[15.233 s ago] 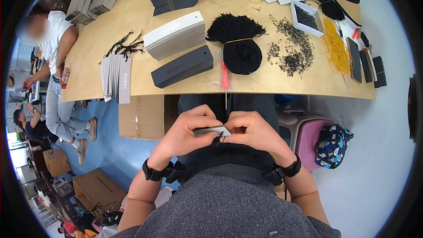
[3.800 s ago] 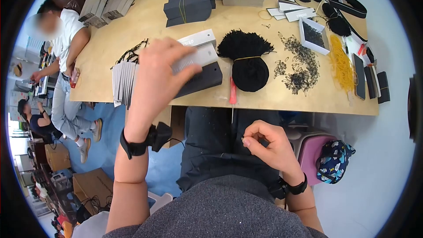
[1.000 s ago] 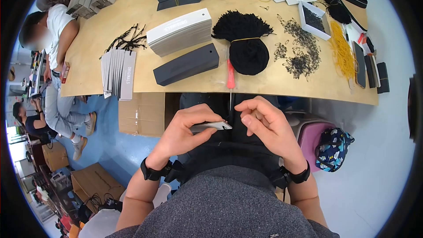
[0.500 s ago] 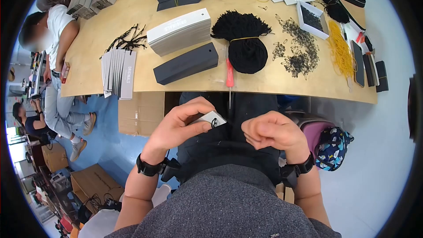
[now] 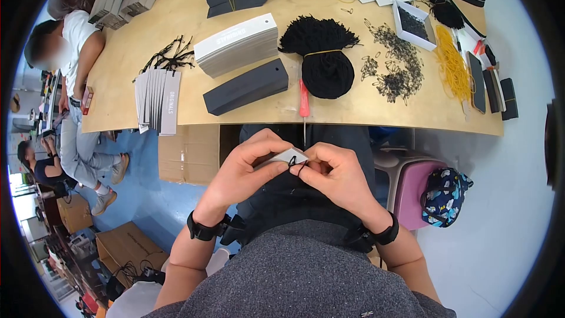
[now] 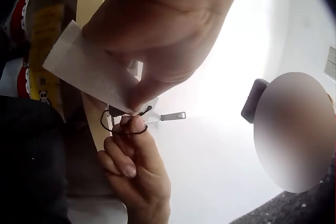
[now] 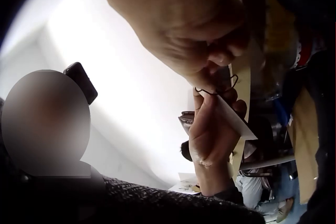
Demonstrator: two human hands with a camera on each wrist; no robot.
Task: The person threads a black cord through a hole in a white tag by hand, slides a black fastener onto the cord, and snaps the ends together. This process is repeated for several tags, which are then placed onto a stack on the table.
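My left hand (image 5: 241, 168) pinches a pale hang tag (image 5: 289, 155) between thumb and fingers, above my lap and in front of the table. A thin black cord (image 5: 301, 169) passes at the tag's end. Close against that end, my right hand (image 5: 341, 176) pinches the cord between thumb and forefinger. In the left wrist view the tag (image 6: 79, 66) juts out from under the left hand, and the cord (image 6: 103, 124) makes an open loop around the right fingertips. The right wrist view shows the tag's edge (image 7: 236, 121) and the cord (image 7: 235, 81) curving between both hands.
On the table (image 5: 376, 115) stand a white tag stack (image 5: 235, 47) and a dark stack (image 5: 246, 86). Beside them lie corded tags (image 5: 158, 103), a black cord bundle (image 5: 327, 73) and scattered small pins (image 5: 401, 82). A red-handled tool (image 5: 303, 100) pokes over the front edge.
My left hand was over the tag stacks and has come back to my lap with a tag. Half a second ago my right hand was apart from it; now it has moved left onto the cord.
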